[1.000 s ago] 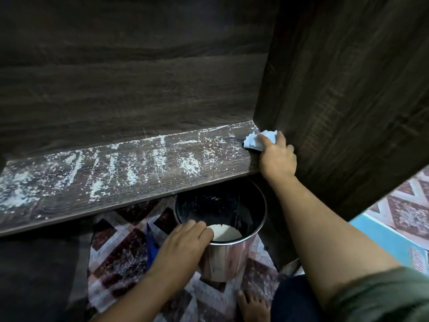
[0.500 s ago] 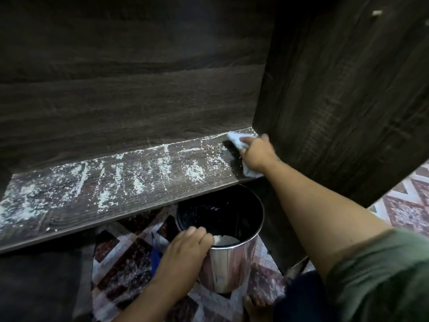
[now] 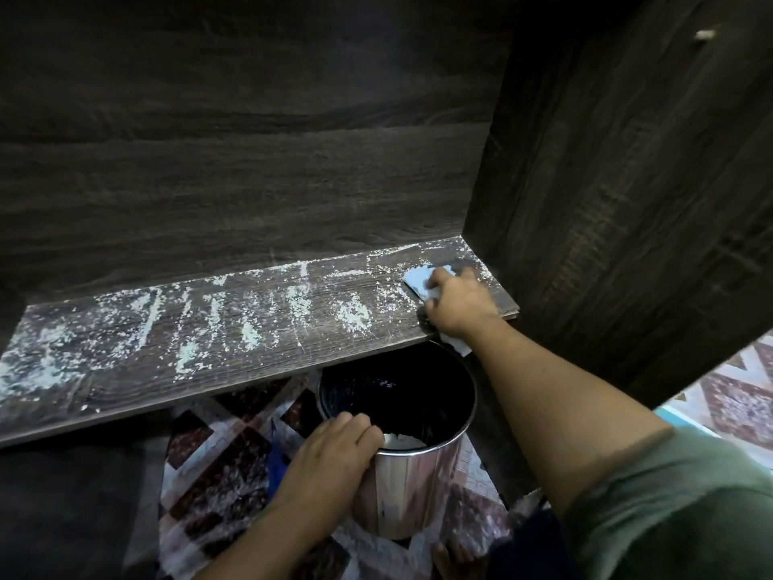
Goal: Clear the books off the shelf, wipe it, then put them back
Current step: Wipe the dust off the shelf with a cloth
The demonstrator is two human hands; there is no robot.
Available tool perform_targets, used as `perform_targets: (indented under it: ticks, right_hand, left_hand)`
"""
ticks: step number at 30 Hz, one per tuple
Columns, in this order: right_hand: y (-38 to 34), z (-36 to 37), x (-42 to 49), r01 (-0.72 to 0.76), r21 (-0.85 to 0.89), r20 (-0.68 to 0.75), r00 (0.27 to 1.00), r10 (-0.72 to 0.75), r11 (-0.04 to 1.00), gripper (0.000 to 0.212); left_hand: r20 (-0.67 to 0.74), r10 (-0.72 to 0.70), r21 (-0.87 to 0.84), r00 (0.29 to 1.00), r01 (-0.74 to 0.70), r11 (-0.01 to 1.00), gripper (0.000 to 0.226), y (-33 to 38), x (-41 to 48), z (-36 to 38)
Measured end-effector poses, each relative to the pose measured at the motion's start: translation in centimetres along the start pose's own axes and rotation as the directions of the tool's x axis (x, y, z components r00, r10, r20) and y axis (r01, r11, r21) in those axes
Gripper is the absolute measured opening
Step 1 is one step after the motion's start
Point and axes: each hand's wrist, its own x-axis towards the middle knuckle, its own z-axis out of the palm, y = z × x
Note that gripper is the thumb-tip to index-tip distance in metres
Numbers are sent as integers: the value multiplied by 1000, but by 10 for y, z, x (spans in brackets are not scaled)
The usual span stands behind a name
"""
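The dark wooden shelf (image 3: 125, 370) carries no books and is strewn with white dust and crumbs along its length. My right hand (image 3: 458, 305) presses a pale blue-white cloth (image 3: 418, 280) onto the shelf's right end, close to the side panel; a corner of the cloth hangs over the front edge. Below the shelf edge, my left hand (image 3: 330, 458) grips the rim of a shiny metal bin (image 3: 412, 483), which stands upright on the floor and has white dust inside. No books are in view.
The cabinet's dark side panel (image 3: 627, 203) rises at the right and its back wall (image 3: 251, 140) closes off the rear. A patterned rug (image 3: 217, 475) covers the floor. A bare foot (image 3: 454, 558) shows near the bin's base.
My right hand slid the cloth out of the back right corner toward the shelf's front edge and slightly left. The left hand kept its hold on the bin rim.
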Motion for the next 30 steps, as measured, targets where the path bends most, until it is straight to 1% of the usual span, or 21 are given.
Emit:
perform_targets:
  ticks: [2,4,5,7,9,10,11,14,17,19,20,22,24,25,26,27,28,30]
  right_hand:
    - [-1,-4,0,12,103,-89,996,-3,995,37]
    - [1,-11,4,-19,207,-205,977,62,978,40]
    - [4,-14,6,-48,245,-229,968,106,968,40]
    - [13,-17,9,-133,274,-200,961,192,953,41]
    - [22,-17,9,-233,219,-120,957,263,947,42]
    - [27,-16,8,-258,165,-81,958,274,952,42]
    - [30,-16,8,-254,100,-44,965,259,962,42]
    - [31,-15,7,-174,-82,45,983,178,981,45]
    - [20,-11,1,-133,-197,11,990,138,971,47]
    - [6,-6,-6,-132,-209,7,991,137,969,48]
    - [-1,-5,-9,-120,-195,27,991,127,973,50]
    - [-14,-5,-9,-62,-103,63,996,68,993,49]
    - [-23,-10,-7,-12,73,4,1000,12,997,38]
    - [-25,-11,-5,-9,154,-52,998,17,988,34]
    - [-24,-11,-3,-14,188,-102,994,34,982,34]
    - [-22,-9,-2,-30,169,-120,991,51,985,35]
    - [-19,-7,-2,-56,108,-96,993,67,993,38]
    - [-12,1,-3,-84,-82,20,996,85,993,42]
  left_hand:
    - [-22,-7,6,1000,7,1000,16,1,2,-1]
    - [-45,-11,13,999,11,1000,17,1,4,-4]
    - [-53,-11,17,999,12,1000,18,1,4,-5]
    - [-50,-13,32,999,14,999,18,0,5,-7]
    - [-23,-17,52,1000,18,998,18,-2,8,-10]
    - [-11,-18,56,1000,18,998,19,-2,9,-11]
    - [-6,-15,56,1000,15,998,19,0,10,-13]
    - [-12,6,52,1000,-5,999,21,3,14,-15]
    - [-3,4,63,1000,-4,998,21,-1,14,-15]
    - [15,-13,71,1000,12,997,22,-4,13,-14]
    - [19,-18,74,1000,16,997,22,-5,13,-14]
    - [18,-16,73,1000,14,997,22,-4,11,-14]
    - [22,-8,71,1000,6,997,21,-1,10,-14]
    - [28,-9,73,1000,7,997,21,-1,9,-14]
    - [31,-11,71,999,8,997,20,-1,9,-15]
    - [36,-13,63,999,11,998,19,0,8,-15]
    - [31,-11,60,999,9,998,17,0,8,-15]
    - [34,-15,44,999,14,999,11,-2,6,-16]
